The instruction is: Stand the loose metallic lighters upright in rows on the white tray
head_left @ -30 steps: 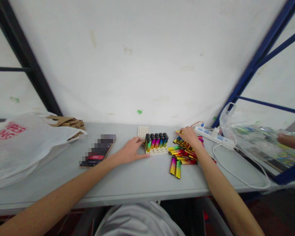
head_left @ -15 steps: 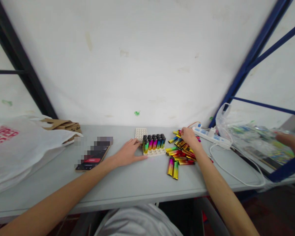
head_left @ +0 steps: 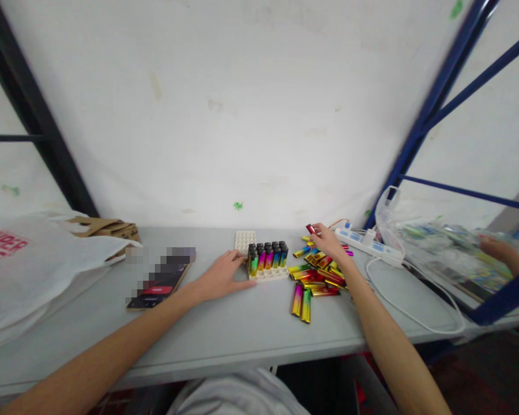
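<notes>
A white rack [head_left: 268,275] with rows of holes stands on the table, filled at the back with upright black-topped lighters [head_left: 268,256] in shiny rainbow colours. Its front row of holes is bare. My left hand [head_left: 225,275] is closed around the rack's left end, thumb at the front corner and fingers along the side. Above the far edge of a loose pile of metallic lighters [head_left: 315,276], my right hand [head_left: 327,239] pinches a red lighter [head_left: 311,229], tilted, with its end sticking out past the fingertips. Two lighters [head_left: 301,302] lie side by side in front of the pile.
Behind the rack lies a second white holed rack [head_left: 245,238]. A phone [head_left: 162,282] and white plastic bag [head_left: 38,271] are at left. A power strip [head_left: 372,245] with a white cable [head_left: 419,329] lies right, near a blue post [head_left: 410,150]. Another person's hand [head_left: 499,251] shows far right.
My right hand has lifted out of the pile with a red lighter between its fingers. My left hand stays at the rack. The whole view has shifted slightly.
</notes>
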Motion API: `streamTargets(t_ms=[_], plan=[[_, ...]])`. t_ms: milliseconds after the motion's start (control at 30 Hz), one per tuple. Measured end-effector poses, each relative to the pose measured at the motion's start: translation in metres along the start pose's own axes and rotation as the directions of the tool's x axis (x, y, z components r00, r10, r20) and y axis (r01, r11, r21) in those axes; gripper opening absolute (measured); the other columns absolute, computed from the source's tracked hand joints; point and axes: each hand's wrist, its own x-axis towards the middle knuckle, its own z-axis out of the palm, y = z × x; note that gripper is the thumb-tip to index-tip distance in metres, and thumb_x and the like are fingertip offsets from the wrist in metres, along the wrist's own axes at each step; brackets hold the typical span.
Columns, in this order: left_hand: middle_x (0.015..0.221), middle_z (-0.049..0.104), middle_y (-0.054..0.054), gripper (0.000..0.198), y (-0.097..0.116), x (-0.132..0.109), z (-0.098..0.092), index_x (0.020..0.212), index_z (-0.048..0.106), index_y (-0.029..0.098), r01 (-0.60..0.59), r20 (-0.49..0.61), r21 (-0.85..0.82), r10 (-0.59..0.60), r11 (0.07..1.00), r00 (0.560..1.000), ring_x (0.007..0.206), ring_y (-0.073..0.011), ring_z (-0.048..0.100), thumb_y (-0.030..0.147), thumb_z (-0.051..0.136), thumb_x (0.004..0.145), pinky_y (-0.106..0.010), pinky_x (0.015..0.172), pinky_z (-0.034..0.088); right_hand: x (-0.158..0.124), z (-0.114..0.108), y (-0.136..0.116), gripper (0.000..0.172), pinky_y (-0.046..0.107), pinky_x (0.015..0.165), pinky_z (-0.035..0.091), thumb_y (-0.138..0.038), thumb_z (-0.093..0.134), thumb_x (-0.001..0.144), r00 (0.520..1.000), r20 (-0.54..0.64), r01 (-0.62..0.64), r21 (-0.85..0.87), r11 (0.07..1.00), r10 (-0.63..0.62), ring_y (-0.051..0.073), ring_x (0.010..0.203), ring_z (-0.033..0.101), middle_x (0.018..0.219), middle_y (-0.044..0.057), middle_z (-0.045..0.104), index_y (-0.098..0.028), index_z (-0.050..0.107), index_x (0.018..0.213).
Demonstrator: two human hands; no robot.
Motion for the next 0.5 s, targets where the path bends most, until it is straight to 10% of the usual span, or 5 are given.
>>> streamTargets(t_ms=[167, 500], plan=[[0.121, 0.064, -0.012, 0.062, -0.003, 0.000, 0.002, 0.122, 0.066, 0.021, -0.004, -0.023, -0.023, 0.003, 1.000, 1.000, 0.113, -0.0295, 0.061, 0.070, 0.066, 0.084, -0.043, 0.103, 0.049, -0.013, 0.013, -0.028, 0.027, 0.020, 0.046, 0.035, -0.040, 0.061, 0.083, 0.988, 0.128, -0.033, 0.732, 0.681, -0.090, 0.009, 0.047, 0.047, 0.071, -0.008, 0.057, -0.024, 0.043, 0.096], [0.121, 0.064, -0.013, 0.064, 0.002, 0.000, -0.003, 0.122, 0.067, 0.019, 0.018, -0.016, -0.019, -0.018, 1.000, 1.000, 0.113, -0.0310, 0.062, 0.069, 0.068, 0.082, -0.044, 0.103, 0.050, -0.032, 0.033, -0.065, 0.058, 0.022, 0.041, 0.012, -0.075, 0.052, 0.084, 0.944, 0.323, -0.236, 0.796, 0.558, -0.062, 0.006, 0.040, 0.017, 0.048, -0.010, 0.024, -0.023, 0.041, 0.062]])
